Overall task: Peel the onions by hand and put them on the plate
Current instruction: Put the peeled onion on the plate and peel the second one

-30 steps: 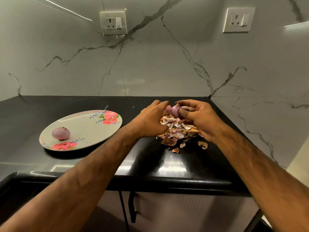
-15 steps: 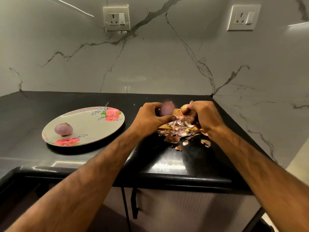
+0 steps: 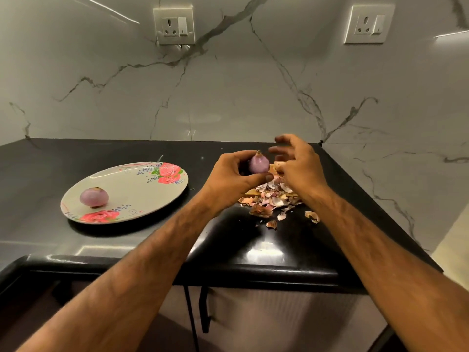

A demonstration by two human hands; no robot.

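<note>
My left hand (image 3: pixel 234 174) grips a small peeled purple onion (image 3: pixel 258 163) between thumb and fingers, held above the black counter with its tip pointing up. My right hand (image 3: pixel 298 165) hovers just right of that onion, fingers spread and blurred, holding nothing that I can make out. Under both hands lies a heap of dry onion skins (image 3: pixel 270 199). A second peeled onion (image 3: pixel 94 197) sits on the floral plate (image 3: pixel 142 191) at the left.
The black counter (image 3: pixel 38 179) ends in a rounded front edge, with a cabinet handle (image 3: pixel 204 311) below. Marble walls close the back and right sides. Two wall sockets (image 3: pixel 174 25) are mounted above.
My left hand has lifted the onion up off the skin heap. My right hand has let go of the skin it was pulling and opened its fingers.
</note>
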